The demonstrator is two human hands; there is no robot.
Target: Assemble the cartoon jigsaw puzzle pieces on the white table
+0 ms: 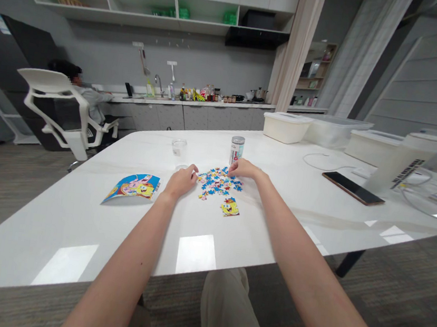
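Observation:
A loose pile of small jigsaw puzzle pieces (218, 182), mostly blue with yellow and pink, lies on the white table (256, 242). My right hand (245, 169) pinches at the pile's upper right edge, its fingertips closed on a puzzle piece. At the left edge rests my left hand (183, 181), fingers curled together; what they hold, if anything, is hidden. Just below the pile sits a joined block of pieces (230, 207) showing a yellow cartoon face. To the left lies a bent picture sheet (133, 187) with yellow and pink cartoon figures.
Behind my hands stand a clear plastic jar (178, 150) and a grey-lidded can (237, 147). To the right are a phone (353, 188), a large pale bottle (408, 160), cables and lidded white bins (286, 128). A person sits beyond the table, near a white chair (55, 84).

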